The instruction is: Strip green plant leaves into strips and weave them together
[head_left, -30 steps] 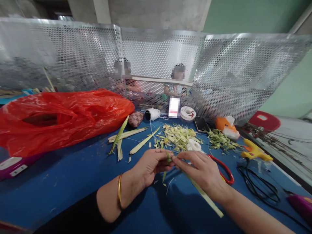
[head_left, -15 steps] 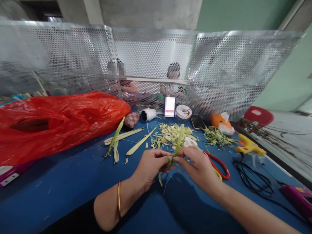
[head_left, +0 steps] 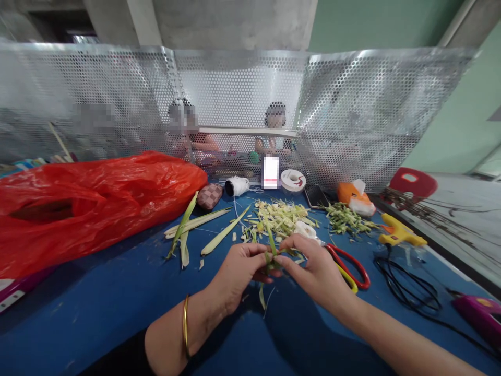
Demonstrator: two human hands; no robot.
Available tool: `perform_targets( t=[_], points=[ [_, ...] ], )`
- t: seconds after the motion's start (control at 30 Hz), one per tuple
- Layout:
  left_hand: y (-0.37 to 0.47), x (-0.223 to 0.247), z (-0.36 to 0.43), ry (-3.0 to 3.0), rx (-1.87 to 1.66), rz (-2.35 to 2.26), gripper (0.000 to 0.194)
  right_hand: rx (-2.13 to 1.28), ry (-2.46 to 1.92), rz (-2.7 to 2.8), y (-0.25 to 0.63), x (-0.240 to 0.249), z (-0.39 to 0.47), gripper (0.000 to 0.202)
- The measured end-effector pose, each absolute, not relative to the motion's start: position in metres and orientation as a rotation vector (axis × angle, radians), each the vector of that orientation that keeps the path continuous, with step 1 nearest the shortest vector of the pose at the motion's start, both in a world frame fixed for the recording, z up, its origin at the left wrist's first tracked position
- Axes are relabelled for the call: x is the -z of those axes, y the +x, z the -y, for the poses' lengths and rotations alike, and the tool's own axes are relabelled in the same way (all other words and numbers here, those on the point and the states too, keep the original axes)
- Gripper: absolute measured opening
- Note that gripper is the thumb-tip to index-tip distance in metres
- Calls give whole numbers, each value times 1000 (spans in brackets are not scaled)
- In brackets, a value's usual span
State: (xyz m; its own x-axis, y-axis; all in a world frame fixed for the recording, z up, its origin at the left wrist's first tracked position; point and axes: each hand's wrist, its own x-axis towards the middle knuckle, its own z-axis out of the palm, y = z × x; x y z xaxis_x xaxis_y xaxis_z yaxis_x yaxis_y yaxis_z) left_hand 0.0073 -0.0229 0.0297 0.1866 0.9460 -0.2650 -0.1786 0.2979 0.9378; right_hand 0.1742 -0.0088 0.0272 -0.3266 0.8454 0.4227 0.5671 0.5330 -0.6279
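Observation:
My left hand (head_left: 245,269), with a gold bangle on its wrist, pinches a small green leaf piece (head_left: 271,245) at the centre. From the other side, the fingertips of my right hand (head_left: 307,261) close on the same piece, and a green strip sticks up between the two hands. A thin leaf end hangs below my left fingers. Behind the hands lies a pile of pale green scraps (head_left: 279,215). Long husk leaves (head_left: 225,231) rest to the left. Scissors with red and yellow handles (head_left: 362,274) lie just right of my right hand.
A red plastic bag (head_left: 117,193) covers the left side. Along the back are a white thread spool (head_left: 237,186), a ribbon roll (head_left: 293,180), a phone (head_left: 316,197) and tissues (head_left: 355,197). A yellow glue gun (head_left: 401,232) with a black cable is right. People sit behind the perforated screen.
The upright green strip has tilted left and sits lower between my fingers. My right hand has shifted slightly left, and more of the yellow scissor handle shows.

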Motion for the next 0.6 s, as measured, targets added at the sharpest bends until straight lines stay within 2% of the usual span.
perform_targets(
  t=[0.1, 0.3, 0.47, 0.6],
  points=[
    [7, -31, 22, 947, -950, -1052, 24, -574, -1239, 1979, 172, -26, 9, 9],
    [10, -30, 24, 890, -954, -1063, 21, -823, -1283, 1813, 168, -21, 10, 16],
    [11, -29, 26, 843, -975, -984, 30, -852, -1286, 1739, 167, -18, 8, 15],
    [13, -29, 27, 978, -979, -1018, 29, -851, -1295, 1726, 166, -15, 8, 15]
  ],
)
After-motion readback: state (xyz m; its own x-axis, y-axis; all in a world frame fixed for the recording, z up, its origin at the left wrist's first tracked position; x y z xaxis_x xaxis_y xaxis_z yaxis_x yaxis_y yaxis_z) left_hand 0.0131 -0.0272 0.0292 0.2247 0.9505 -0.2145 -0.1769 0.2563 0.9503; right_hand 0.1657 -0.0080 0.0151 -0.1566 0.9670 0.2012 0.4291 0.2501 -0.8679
